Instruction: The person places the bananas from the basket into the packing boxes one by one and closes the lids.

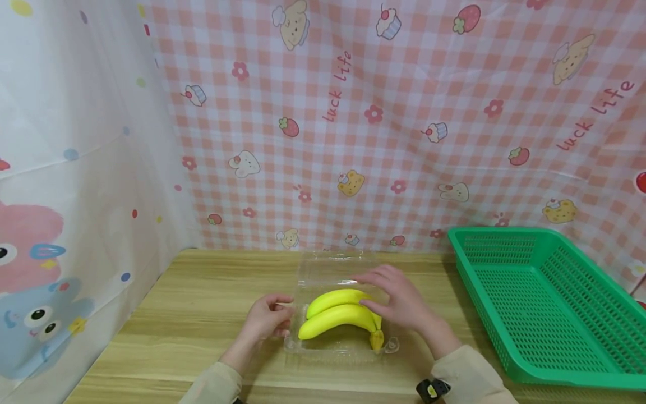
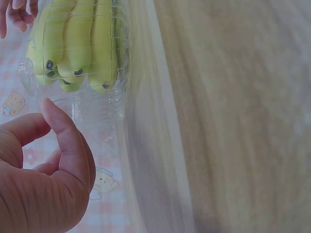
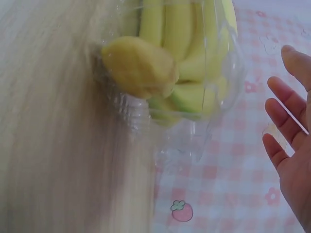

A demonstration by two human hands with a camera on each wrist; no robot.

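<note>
A bunch of yellow bananas [image 1: 337, 321] lies inside a clear plastic clamshell box [image 1: 333, 353], its stem at the right front corner. The box's lid [image 1: 328, 270] stands open toward the back. Beside the left edge of the box is my left hand [image 1: 267, 318], fingers loosely bent; in the left wrist view this hand [image 2: 58, 174] holds nothing. My right hand [image 1: 401, 297] hovers over the back right of the box with fingers spread. In the right wrist view the right hand [image 3: 294, 131] is apart from the bananas [image 3: 177, 29] and grips nothing.
A green plastic basket [image 1: 545, 297] with perforated walls stands to the right of the box. Wood-grain tabletop [image 1: 202, 314] lies under everything. A pink checked cloth [image 1: 313, 112] hangs behind, and a white patterned curtain [image 1: 101, 168] on the left.
</note>
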